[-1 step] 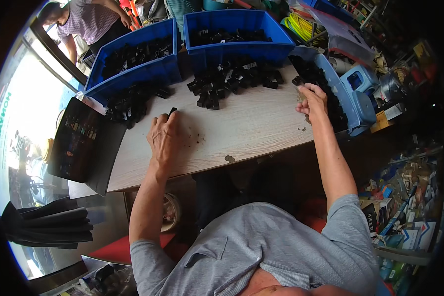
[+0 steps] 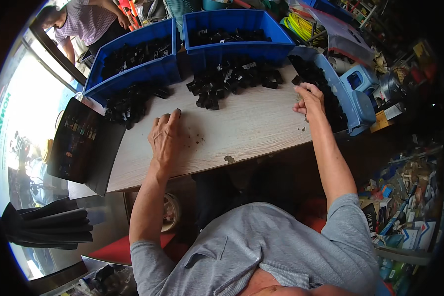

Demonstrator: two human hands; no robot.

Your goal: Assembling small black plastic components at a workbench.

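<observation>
My left hand [image 2: 164,135] rests on the left part of the pale wood-grain table [image 2: 246,130], fingers bent. A small black part [image 2: 178,113] shows at its index fingertip, gripped against the tabletop; the thumb is mostly hidden. At the right, my right hand [image 2: 311,102] is closed in a pinch beside the light blue bin [image 2: 336,88]. A black piece [image 2: 296,80] sits just beyond its fingertips; whether they touch it, or hold something smaller, cannot be made out. Loose black parts [image 2: 232,79] lie heaped at the table's far middle, with another black pile [image 2: 130,106] farther left.
Two blue bins [image 2: 239,49] of black parts stand along the far side. A tablet in a dark folding case [image 2: 79,143] leans at the left edge. Dark crumbs [image 2: 196,139] dot the tabletop. Another person [image 2: 91,22] bends at the far left. Clutter [image 2: 404,197] fills the right.
My left index finger has shifted slightly right, and less of the black part shows. My right hand has moved a little left, still pinched.
</observation>
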